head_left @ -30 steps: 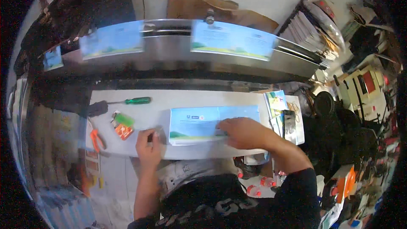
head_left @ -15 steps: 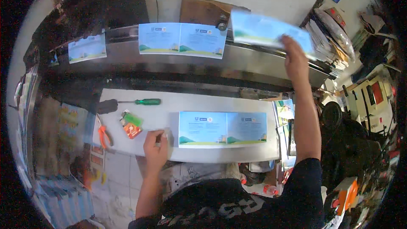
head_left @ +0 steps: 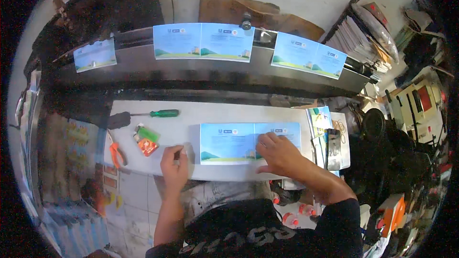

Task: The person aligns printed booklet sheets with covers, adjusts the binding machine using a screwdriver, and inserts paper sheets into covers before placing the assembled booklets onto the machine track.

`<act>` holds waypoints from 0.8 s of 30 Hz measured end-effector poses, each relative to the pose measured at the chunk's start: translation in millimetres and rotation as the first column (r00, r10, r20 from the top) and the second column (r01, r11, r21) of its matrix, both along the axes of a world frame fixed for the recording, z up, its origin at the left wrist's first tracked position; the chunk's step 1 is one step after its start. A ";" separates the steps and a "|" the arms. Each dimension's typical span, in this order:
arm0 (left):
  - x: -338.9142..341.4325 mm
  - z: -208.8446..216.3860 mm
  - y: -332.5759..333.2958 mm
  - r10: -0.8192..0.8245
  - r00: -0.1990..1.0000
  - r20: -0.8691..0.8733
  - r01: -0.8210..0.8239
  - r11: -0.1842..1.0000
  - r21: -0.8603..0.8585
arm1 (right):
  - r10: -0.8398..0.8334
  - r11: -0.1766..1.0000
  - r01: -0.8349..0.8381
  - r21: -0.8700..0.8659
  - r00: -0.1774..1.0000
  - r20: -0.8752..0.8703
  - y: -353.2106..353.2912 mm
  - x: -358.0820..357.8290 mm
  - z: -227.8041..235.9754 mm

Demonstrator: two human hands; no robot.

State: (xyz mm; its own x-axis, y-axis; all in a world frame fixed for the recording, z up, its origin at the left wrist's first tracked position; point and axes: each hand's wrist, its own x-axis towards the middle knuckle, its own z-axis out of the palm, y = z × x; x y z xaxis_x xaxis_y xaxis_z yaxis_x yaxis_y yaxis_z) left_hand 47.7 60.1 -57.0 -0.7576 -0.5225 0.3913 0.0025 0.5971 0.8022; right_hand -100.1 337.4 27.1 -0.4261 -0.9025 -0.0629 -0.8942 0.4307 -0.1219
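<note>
On the white table (head_left: 191, 111) lies a pale blue printed sheet (head_left: 224, 149) with a green landscape along its lower edge, in two matching halves. Over its right half is my right hand (head_left: 281, 155), fingers bent and thumb apart from them; no object shows in it. My left hand (head_left: 175, 166) rests at the table's near edge, just left of the sheet, loosely curled closed with nothing visible inside. Behind the table, two similar double sheets, a middle one (head_left: 201, 43) and a right one (head_left: 308, 56), and a smaller left one (head_left: 95, 56) lie along a metal machine ledge (head_left: 191, 69).
A green-handled screwdriver (head_left: 164, 113), orange-handled pliers (head_left: 116, 154), a green lighter (head_left: 149, 134) and a red-orange packet (head_left: 147, 146) lie at the table's left. A phone (head_left: 333, 149) and printed papers (head_left: 319, 119) are at its right. Stacked papers (head_left: 351, 38) stand behind right.
The double sheet in my right hand has been let go and now lies on the ledge at the right. My right hand has come back down to the table sheet. My left hand stays put.
</note>
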 end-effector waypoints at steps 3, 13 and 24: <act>-0.1 -1.5 -0.8 0.011 1.000 -0.022 -0.011 1.000 0.005 | 0.009 0.997 -0.017 0.081 0.995 0.095 4.0 -4.8 -7.4; 2.9 -2.6 -2.9 0.024 0.999 -0.024 -0.023 0.999 0.037 | -0.283 0.918 0.316 0.239 0.945 -0.163 -8.8 -66.8 70.3; 1.4 1.8 -2.7 0.044 0.999 0.009 -0.044 0.999 -0.003 | -0.337 0.894 0.022 -0.448 0.691 -0.639 53.6 -214.4 62.7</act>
State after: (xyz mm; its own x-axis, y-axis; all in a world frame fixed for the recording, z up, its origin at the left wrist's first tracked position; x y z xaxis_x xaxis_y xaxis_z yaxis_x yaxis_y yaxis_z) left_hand 49.1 57.4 -55.3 -0.7375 -0.5543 0.3858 -0.0313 0.5987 0.8004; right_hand -314.5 391.0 89.8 -0.3602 -0.6814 0.6371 -0.6968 0.6507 0.3020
